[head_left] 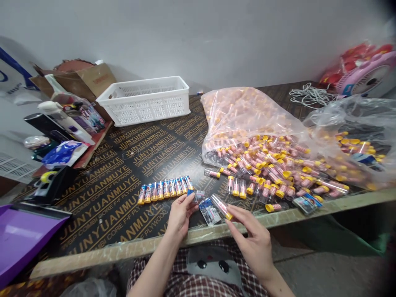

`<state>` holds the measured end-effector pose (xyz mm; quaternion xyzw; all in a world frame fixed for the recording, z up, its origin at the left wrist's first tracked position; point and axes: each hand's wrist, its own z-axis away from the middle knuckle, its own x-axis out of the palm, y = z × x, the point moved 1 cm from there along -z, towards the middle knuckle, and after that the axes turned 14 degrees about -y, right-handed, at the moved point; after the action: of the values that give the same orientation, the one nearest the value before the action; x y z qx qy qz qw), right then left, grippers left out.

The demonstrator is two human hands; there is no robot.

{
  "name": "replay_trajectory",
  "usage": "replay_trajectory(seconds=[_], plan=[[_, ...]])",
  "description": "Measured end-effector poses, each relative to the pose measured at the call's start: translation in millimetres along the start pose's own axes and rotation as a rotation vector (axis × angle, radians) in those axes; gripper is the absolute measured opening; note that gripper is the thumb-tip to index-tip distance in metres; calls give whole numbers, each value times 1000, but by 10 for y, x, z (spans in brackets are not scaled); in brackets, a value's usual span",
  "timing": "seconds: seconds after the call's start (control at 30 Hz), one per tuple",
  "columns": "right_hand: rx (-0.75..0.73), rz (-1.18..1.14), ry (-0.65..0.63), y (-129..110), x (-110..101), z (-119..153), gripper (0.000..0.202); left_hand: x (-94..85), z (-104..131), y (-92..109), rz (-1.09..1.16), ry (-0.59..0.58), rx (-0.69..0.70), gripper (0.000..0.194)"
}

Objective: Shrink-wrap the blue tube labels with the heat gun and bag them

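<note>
My right hand [252, 233] pinches a clear tube [220, 205] by its yellow-capped end, with something pink inside. The tube tilts above the table's front edge. In my left hand [181, 214], thumb and fingertips close on a small blue-and-clear printed label [197, 195]. Between the hands a stack of similar labels [209, 212] lies on the table. Left of my left hand stands a row of several tubes wrapped in blue labels [165, 188]. Many unwrapped yellow-capped tubes [272, 169] are heaped to the right.
A large clear plastic bag [247, 109] spills the heap of tubes. Behind are a white basket [148, 103] and, at far right, a pink fan [368, 78] and coiled cord [311, 95]. A tape dispenser [52, 185] and purple dustpan [27, 235] are at left.
</note>
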<state>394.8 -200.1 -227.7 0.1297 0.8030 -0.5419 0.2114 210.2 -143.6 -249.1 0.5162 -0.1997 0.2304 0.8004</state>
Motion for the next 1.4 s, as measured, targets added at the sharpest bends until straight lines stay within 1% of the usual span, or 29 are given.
replay_trajectory(seconds=[0.1, 0.23, 0.33, 0.4, 0.53, 0.63, 0.77, 0.83, 0.9, 0.93, 1.0, 1.1, 1.17, 1.23, 1.4], plan=[[-53, 37, -7, -32, 62, -5, 31, -46, 10, 20, -13, 33, 16, 35], [-84, 68, -2, -61, 106, -22, 34, -87, 29, 30, -45, 74, 27, 38], [-110, 70, -15, -78, 136, -29, 37, -89, 35, 17, -61, 68, 27, 38], [-123, 57, -53, -85, 164, -23, 38, -81, 35, 1, -93, 55, 39, 38], [-75, 0, -157, -81, 239, 7, 34, -45, 53, -12, -148, -22, 84, 41], [-59, -20, -199, -66, 289, 17, 36, 4, 100, 10, -100, -152, 63, 40], [-88, -11, -162, -30, 315, -7, 42, 74, 196, 44, -90, -283, 4, 39], [-86, 24, -127, -5, 308, -33, 50, 100, 243, 35, -129, -343, -55, 37], [-73, 45, -110, 17, 290, -64, 62, 121, 283, 16, -176, -395, -109, 35], [-69, 37, -118, 25, 280, -80, 69, 129, 299, 6, -198, -410, -126, 35], [-81, -13, -177, 36, 262, -108, 78, 144, 326, -13, -230, -414, -148, 35], [-125, -105, -311, 42, 250, -129, 81, 164, 357, -39, -243, -408, -186, 35], [-138, -148, -365, 48, 253, -125, 79, 171, 375, -59, -240, -402, -204, 33], [-140, -177, -369, 59, 264, -113, 78, 169, 388, -81, -234, -402, -215, 31], [-138, -244, -332, 88, 303, -75, 79, 158, 400, -119, -214, -425, -221, 29]])
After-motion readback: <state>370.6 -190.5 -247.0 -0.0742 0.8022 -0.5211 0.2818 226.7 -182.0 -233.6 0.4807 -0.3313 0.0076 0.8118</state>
